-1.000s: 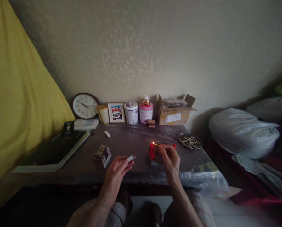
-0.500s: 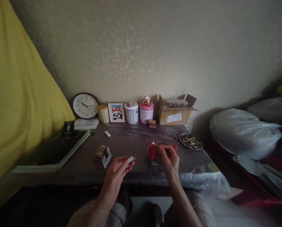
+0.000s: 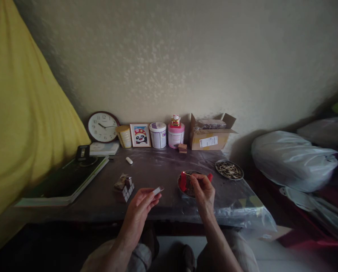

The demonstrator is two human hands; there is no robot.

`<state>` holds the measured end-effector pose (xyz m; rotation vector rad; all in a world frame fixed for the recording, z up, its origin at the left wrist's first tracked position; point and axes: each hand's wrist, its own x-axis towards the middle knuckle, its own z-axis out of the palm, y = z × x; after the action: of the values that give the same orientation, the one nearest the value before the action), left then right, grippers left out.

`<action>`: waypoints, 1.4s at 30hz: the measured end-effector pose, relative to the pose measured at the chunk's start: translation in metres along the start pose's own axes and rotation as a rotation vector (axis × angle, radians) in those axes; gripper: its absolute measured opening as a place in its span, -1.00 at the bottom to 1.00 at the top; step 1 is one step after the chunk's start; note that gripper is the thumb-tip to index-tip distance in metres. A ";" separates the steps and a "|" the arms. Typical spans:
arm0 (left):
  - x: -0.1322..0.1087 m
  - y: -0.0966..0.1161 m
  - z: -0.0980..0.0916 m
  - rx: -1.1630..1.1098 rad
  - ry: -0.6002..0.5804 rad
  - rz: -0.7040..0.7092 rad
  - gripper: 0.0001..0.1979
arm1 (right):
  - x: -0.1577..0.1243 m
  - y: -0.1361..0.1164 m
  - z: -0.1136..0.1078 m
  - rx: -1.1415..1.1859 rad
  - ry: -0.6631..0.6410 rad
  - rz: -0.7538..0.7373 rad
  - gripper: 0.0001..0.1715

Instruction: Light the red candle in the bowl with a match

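My left hand (image 3: 140, 204) is closed around a small whitish matchbox (image 3: 157, 190), held low over the front of the table. Pinched between the thumb and fingers of my right hand (image 3: 204, 190) is a thin matchstick (image 3: 187, 173) pointing left. A small glow shows at its far tip, right at the top of a red candle (image 3: 183, 183). The candle stands at the left side of a round dish (image 3: 187, 195) with dark filling. Another red piece (image 3: 210, 176) shows behind my right fingers, and my hand hides part of the dish.
A plate of used matchsticks (image 3: 229, 170) lies right of the dish. Left are a cube-like block (image 3: 126, 190), a white eraser-like piece (image 3: 129, 160) and a big green book (image 3: 64, 181). A clock (image 3: 103, 127), tins (image 3: 158, 136) and an open carton (image 3: 210, 139) line the wall.
The glow at the match tip looks slightly lower and smaller against the candle top. Both hands keep nearly the same place and grip.
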<state>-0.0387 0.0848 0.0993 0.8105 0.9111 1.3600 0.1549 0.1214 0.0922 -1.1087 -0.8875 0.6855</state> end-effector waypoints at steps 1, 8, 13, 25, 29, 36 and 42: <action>0.000 0.000 0.000 0.000 -0.001 0.001 -0.74 | 0.000 0.000 0.000 0.001 0.000 0.000 -0.65; 0.000 -0.001 -0.001 0.000 -0.001 0.002 -0.74 | 0.001 0.001 0.000 -0.008 0.004 -0.012 -0.66; -0.001 0.000 0.000 0.005 -0.015 0.012 -0.75 | 0.001 0.000 0.001 -0.012 0.010 -0.015 -0.66; 0.000 0.000 -0.001 0.008 -0.012 0.008 -0.75 | 0.003 0.003 0.000 -0.008 0.009 -0.026 -0.67; 0.000 -0.001 -0.002 0.013 -0.020 0.006 -0.77 | 0.002 0.002 0.000 0.006 0.003 -0.017 -0.68; 0.001 -0.002 -0.002 0.013 -0.017 0.006 -0.76 | 0.001 0.000 0.001 0.014 0.007 0.002 -0.67; 0.000 -0.001 -0.002 0.003 -0.022 0.009 -0.75 | 0.002 0.002 0.001 0.017 0.012 0.018 -0.67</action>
<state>-0.0400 0.0847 0.0971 0.8313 0.8939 1.3554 0.1551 0.1238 0.0905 -1.1058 -0.8608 0.6996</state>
